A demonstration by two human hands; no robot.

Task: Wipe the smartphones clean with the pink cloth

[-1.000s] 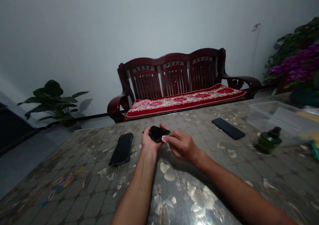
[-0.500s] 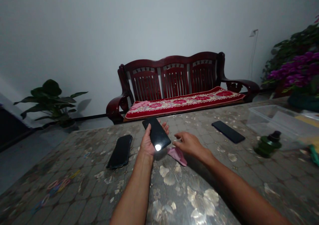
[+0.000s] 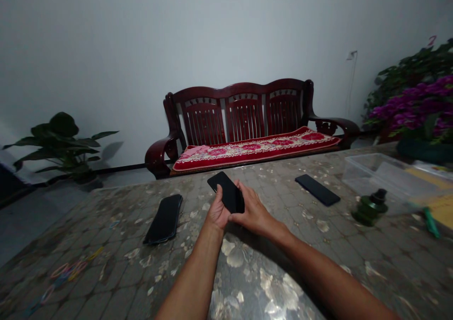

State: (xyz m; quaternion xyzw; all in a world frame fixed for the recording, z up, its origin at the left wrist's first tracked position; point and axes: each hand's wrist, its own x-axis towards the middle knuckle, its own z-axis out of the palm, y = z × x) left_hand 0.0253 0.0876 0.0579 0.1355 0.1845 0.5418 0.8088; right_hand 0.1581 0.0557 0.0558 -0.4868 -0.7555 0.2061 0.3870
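A black smartphone (image 3: 226,191) is held above the table, tilted, its dark glossy face up. My left hand (image 3: 218,210) cradles it from below, with the thumb over its left edge. My right hand (image 3: 253,211) grips the lower right side, fingers along the right edge and thumb at the bottom end. The pink cloth seen earlier is not visible now. To the left lies another black phone (image 3: 164,218), apparently in a case. A dark blue phone (image 3: 317,189) lies to the right, apart from both hands.
On the patterned tabletop (image 3: 116,282), colourful bands (image 3: 72,269) lie at left. A green bottle (image 3: 370,209) stands before a clear plastic box (image 3: 364,162) at right, near purple flowers (image 3: 417,105). Beyond the table are a wooden bench (image 3: 244,105) and a potted plant (image 3: 63,143).
My right hand has moved left from beside the pink cloth onto the phone's lower right side. The cloth has gone from sight, and the bright reflection on the phone is gone.
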